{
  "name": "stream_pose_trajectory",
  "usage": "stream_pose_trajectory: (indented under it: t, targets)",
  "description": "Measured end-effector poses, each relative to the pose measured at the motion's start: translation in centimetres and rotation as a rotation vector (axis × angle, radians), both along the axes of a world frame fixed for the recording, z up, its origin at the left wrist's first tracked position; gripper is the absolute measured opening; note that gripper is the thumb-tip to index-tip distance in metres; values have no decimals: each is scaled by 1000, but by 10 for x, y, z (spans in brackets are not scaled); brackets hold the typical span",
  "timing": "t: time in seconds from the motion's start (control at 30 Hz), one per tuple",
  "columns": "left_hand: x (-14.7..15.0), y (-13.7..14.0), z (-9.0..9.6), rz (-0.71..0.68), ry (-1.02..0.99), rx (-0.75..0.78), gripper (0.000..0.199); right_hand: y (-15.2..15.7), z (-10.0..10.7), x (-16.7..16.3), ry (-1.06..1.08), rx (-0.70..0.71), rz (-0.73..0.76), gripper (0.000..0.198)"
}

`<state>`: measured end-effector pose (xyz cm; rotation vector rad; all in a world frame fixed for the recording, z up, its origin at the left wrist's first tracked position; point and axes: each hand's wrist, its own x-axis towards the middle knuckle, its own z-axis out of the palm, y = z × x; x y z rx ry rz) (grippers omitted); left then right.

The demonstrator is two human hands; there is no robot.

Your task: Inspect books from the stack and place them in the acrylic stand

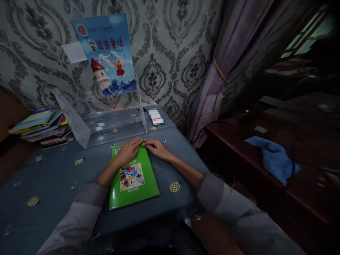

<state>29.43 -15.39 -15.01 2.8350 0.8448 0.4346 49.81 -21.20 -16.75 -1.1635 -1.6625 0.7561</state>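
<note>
A green book (151,180) with a colourful picture on its cover lies closed on the cloth-covered table, its cover text upside down to me. My left hand (130,150) rests flat across the far part of the cover, fingers stretched toward the far right corner. At that same corner, my right hand (158,149) has its thumb and fingers closed on the book's edge. The fingertips of both hands nearly meet there. Behind the book stands a clear acrylic rack (77,124). Above it, a blue picture book (111,67) with a red-roofed tower shows its front upright.
A pile of books (44,125) sits left of the rack. To its right lies a small blurred-out white item (156,117). The table (58,191) ends at my right, near a tied purple curtain (215,74). Beyond is dark red furniture (233,145) with a blue cloth (276,159).
</note>
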Motion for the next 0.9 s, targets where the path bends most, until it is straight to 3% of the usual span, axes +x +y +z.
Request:
stream_pose_trajectory:
  t: [0.23,0.33,0.47,0.57,0.73,0.9]
  targets:
    - [2,-2,5,21,-53,-23,45,-1,-3,-2,-52,21,-41,32]
    - [-10,-4,14,152,-55,23,43,-3,-3,-2,-81,33,-55,31]
    - [-37,-13,33,388,74,113,36,-6,-3,-2,-123,43,-47,31]
    - [-48,-23,42,485,147,133,31,-6,-5,-3,-172,59,-51,33]
    - [-24,-35,41,390,149,101,35,-6,-7,-6,-187,79,-51,36]
    - [12,-25,29,169,27,6,48,-10,-8,-7,-223,108,-52,36]
